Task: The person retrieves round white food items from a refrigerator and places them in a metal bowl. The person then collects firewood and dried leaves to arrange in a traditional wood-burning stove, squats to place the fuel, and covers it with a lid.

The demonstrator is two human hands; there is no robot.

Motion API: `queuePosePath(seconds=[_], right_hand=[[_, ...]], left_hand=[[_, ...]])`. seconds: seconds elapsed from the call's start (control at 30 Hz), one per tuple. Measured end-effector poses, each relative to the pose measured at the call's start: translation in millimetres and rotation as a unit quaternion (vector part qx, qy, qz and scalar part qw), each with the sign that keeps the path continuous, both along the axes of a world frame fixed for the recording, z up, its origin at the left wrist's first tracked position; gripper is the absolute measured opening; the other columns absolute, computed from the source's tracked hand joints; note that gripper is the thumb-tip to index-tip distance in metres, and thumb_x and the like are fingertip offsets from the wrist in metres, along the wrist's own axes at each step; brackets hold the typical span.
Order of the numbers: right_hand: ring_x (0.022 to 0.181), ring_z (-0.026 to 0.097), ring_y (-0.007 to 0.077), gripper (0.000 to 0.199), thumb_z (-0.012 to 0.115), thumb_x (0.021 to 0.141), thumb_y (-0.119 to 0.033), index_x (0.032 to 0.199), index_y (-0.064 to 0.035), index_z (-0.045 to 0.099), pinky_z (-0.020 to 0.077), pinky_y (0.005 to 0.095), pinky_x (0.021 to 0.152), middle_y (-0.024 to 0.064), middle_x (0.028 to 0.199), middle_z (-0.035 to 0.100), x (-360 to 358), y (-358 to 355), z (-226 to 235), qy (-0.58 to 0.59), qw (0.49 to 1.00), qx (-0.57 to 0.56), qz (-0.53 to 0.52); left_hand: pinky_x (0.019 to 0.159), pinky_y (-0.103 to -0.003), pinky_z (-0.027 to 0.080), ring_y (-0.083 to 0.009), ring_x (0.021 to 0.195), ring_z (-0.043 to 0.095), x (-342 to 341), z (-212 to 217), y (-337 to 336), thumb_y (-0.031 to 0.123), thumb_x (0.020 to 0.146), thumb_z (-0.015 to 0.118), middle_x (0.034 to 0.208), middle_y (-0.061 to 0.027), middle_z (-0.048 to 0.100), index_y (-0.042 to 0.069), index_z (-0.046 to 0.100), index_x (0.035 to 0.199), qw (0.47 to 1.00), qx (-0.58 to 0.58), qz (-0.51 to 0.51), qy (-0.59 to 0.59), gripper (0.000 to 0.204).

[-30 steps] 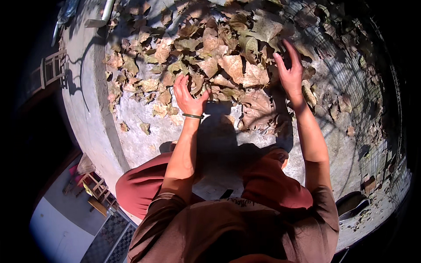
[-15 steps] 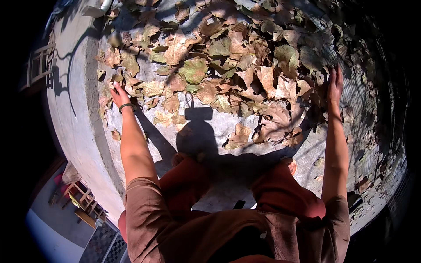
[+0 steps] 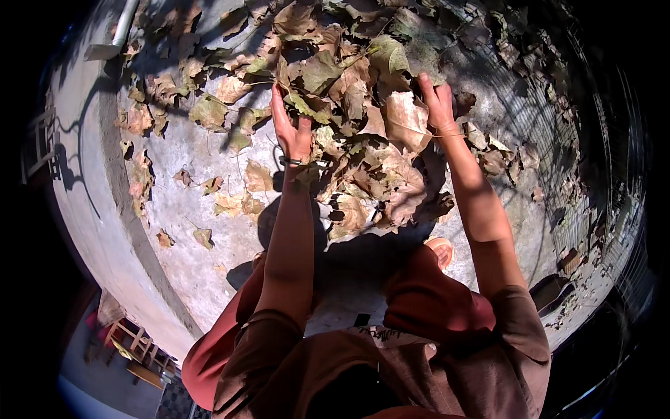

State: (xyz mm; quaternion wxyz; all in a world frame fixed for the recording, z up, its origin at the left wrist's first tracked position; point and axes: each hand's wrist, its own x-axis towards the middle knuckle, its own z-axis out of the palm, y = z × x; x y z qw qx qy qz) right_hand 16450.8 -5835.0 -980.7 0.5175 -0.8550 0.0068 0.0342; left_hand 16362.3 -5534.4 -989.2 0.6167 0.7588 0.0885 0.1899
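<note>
A heap of dry brown and greenish leaves [image 3: 356,91] is bunched between my two hands on the concrete ground. My left hand [image 3: 292,133], with a dark bangle at its wrist, lies against the heap's left side. Its fingers are stretched and the thumb stands apart. On the opposite side my right hand [image 3: 437,105] touches the leaves with fingers extended, a thin band around its wrist. A large pale curled leaf [image 3: 407,120] leans just inside it. More leaves spill toward my feet, below my wrists. Some fingertips are partly covered by leaves.
Scattered leaves [image 3: 209,112] lie to the left, beside a low concrete ledge [image 3: 132,209]. A white pipe [image 3: 122,31] comes down at the far left. Wire mesh [image 3: 565,146] borders the right side. Wooden furniture [image 3: 132,339] stands at the lower left.
Both hands have come inward from wide apart, and the spread leaves between them are now bunched closer together. Bare concrete shows where leaves lay on the left.
</note>
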Motion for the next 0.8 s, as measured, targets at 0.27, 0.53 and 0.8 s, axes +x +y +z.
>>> queuePosePath(seconds=[0.27,0.53,0.8], right_hand=[[0.087,0.061,0.0193,0.023,0.053,0.098,-0.024,0.116,-0.0127,0.060,0.0497,0.0325,0.068,0.0054,0.106,0.062,-60,9,-16,-0.093,0.918,-0.327,0.205],[0.101,0.065,0.0238,0.043,0.056,0.093,-0.037,0.135,-0.0271,0.057,0.0523,0.0377,0.077,0.0086,0.121,0.067,-79,6,-31,-0.119,0.931,-0.311,0.147],[0.108,0.063,0.0217,0.047,0.052,0.098,-0.039,0.137,-0.0129,0.053,0.0502,0.0341,0.087,0.0102,0.127,0.064,-14,65,160,-0.018,0.993,0.092,0.069]], left_hand=[[0.105,-0.034,0.036,-0.0240,0.121,0.049,19,26,-104,0.045,0.090,0.072,0.135,-0.0179,0.050,-0.009,0.038,0.142,0.978,-0.204,0.024,0.041,0.082],[0.096,-0.030,0.041,-0.0194,0.107,0.054,30,55,-129,0.026,0.098,0.062,0.125,-0.0107,0.060,-0.004,0.046,0.136,0.968,-0.245,0.048,-0.003,0.051],[0.096,-0.033,0.044,-0.0201,0.108,0.057,53,172,-115,0.020,0.094,0.067,0.125,-0.0129,0.061,-0.005,0.042,0.143,0.953,-0.292,0.053,-0.060,0.060]])
